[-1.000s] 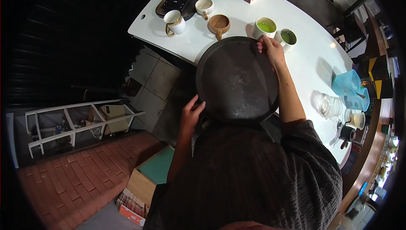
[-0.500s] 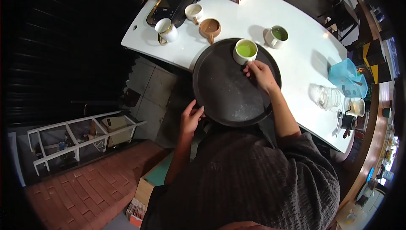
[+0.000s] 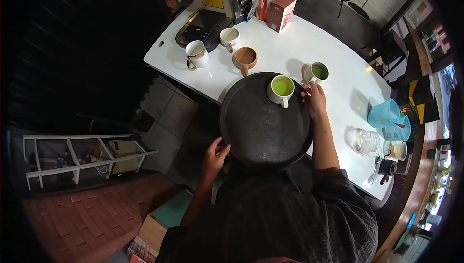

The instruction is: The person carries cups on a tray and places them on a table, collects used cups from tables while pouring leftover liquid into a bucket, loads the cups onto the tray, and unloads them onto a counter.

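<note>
A round black tray (image 3: 263, 127) juts over the near edge of the white table. On its far right part stands a white cup (image 3: 282, 89) of bright green drink, its handle turned towards me. My left hand (image 3: 215, 157) is at the tray's left rim, thumb and forefinger against it, the other fingers partly hidden. Just past the right rim, my right hand (image 3: 316, 102) has its fingertips closed at the handle of a second white cup (image 3: 317, 72) with darker green liquid, which stands on the table.
A brown cup (image 3: 245, 58), a cream cup (image 3: 230, 36) and a gold-trimmed white mug (image 3: 196, 55) stand left of the tray's far edge. Behind are a black scale (image 3: 205, 28) and a box (image 3: 282, 12). Rightward sit a glass jar (image 3: 366, 142) and a blue container (image 3: 384, 114).
My right hand has let go of the bright green cup, leaving it on the tray, and moved right to the darker green cup's handle. The view has tilted up; my left hand stays by the rim.
</note>
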Demonstrator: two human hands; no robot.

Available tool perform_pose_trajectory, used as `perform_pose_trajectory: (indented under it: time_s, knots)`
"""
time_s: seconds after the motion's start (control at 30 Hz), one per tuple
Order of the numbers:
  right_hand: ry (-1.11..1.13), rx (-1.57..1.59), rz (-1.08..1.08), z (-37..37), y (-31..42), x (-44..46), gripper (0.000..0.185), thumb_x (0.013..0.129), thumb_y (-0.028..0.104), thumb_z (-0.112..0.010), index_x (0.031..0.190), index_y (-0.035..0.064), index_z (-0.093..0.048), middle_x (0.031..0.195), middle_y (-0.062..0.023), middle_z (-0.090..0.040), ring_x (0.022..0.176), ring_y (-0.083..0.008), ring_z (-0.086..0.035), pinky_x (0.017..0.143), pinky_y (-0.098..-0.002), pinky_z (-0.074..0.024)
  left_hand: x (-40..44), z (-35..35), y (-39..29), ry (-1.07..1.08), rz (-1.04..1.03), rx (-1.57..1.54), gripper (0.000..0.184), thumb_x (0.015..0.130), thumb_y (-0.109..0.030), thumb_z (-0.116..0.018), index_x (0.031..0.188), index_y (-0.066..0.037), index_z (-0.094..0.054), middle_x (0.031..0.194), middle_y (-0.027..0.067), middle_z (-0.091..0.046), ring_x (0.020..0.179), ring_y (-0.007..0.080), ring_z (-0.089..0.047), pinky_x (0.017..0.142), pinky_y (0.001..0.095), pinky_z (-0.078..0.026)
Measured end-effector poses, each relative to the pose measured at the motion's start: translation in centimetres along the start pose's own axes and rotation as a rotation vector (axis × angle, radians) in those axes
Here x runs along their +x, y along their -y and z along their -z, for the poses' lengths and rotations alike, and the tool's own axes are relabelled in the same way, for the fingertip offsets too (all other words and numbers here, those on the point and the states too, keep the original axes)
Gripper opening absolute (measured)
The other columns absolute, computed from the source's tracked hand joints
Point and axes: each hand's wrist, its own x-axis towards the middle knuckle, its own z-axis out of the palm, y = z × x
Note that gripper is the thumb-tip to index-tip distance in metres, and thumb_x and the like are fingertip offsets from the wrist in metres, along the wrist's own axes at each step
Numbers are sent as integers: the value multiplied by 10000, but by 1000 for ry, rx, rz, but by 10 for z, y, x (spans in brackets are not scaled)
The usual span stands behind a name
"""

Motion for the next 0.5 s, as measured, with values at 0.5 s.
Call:
perform_pose_trajectory:
  time_s: [0.5]
  knots:
    - [-71, 122, 241, 26, -2, -5, 305, 1036, 299, -390, 883, 64, -509, 834, -59, -573, 676, -125, -535, 624, -271, -460, 9, -2, -13, 104, -12, 8, 547, 893, -117, -672, 1338, 25, -387, 858, 59, -632, 807, 89, -563, 725, 230, -442]
